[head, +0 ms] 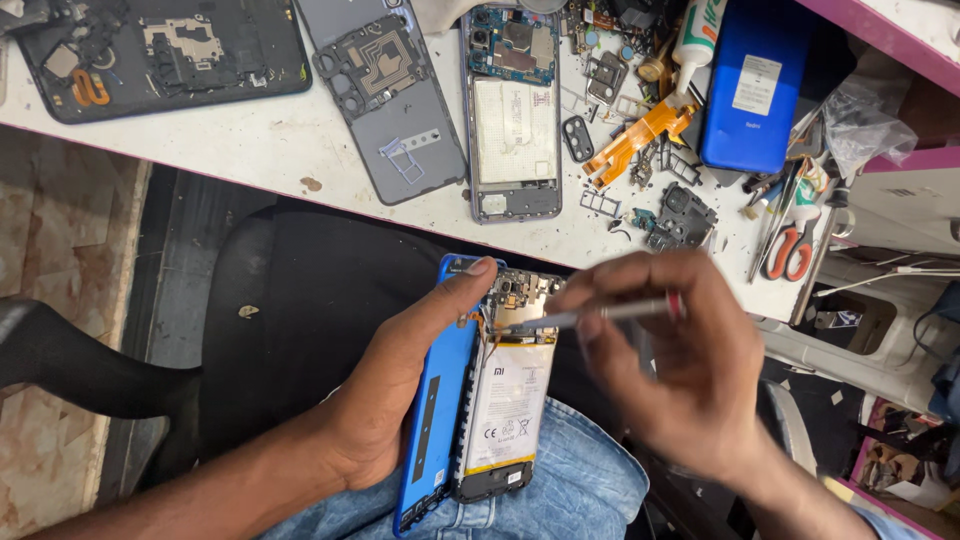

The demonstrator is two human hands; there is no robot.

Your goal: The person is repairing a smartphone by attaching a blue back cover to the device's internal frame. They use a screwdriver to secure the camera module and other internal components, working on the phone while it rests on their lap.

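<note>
The right hand (690, 370) is pinching a slim metal screwdriver (600, 313), fingers closed around it, its tip touching the opened phone (505, 400) just above the white battery (510, 405). The left hand (400, 390) is gripping that phone and its blue back cover (432, 400) over the lap, below the table's (270, 150) near edge.

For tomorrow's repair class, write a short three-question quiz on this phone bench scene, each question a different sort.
1. True or false: the left hand grips the opened phone.
2. The right hand holds: A) scissors B) a thin metal tool C) a glue tube.
3. Where does the tool's tip rest?

Key: 1 true. 2 B. 3 Just above the white battery, near the board; the scissors lie on the bench.
</note>
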